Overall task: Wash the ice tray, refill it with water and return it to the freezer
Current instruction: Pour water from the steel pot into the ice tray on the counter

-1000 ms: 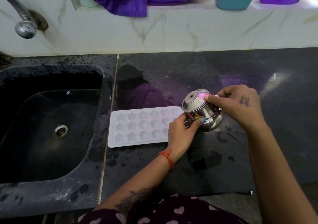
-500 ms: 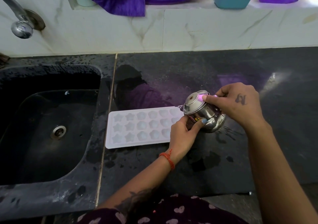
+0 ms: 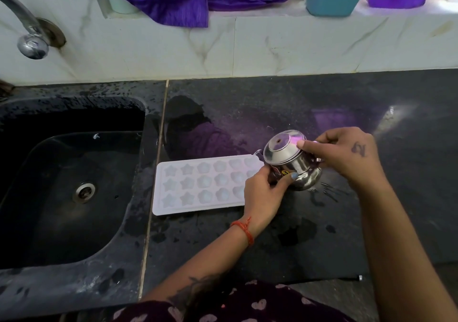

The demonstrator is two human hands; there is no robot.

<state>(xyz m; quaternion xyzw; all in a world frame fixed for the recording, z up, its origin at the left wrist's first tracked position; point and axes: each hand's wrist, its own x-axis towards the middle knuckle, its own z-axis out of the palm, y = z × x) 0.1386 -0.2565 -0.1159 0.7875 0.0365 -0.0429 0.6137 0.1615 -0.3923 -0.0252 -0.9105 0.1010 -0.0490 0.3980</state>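
- The white plastic ice tray (image 3: 203,185) with star- and flower-shaped cells lies flat on the wet black stone counter (image 3: 309,235), its left short edge near the counter's seam with the black sink (image 3: 62,185), its near long edge parallel to the counter's front edge.
- Over the tray's right end the small round polished steel pot (image 3: 292,163) is tipped on its side, mouth facing left toward the cells; a thin glint at its lip may be water, though I cannot tell for sure.
- The left hand (image 3: 265,193) curls its fingers round the pot's lower neck, thumb across the front, and covers the tray's right cells.
- The right hand (image 3: 347,155) grips the pot's belly from behind, with one fingertip laid on the rim.
- Likely step: filling the cells from the pot. Whether the visible cells already hold water I cannot tell.
- Risks, as I judge them: the wide mouth could dump water too fast, flooding over the dividers and onto the already wet counter.
- The slick pot could turn in wet fingers.
- A brimming tray will likely slop when lifted, since it looks thin and may flex on the way to the freezer.
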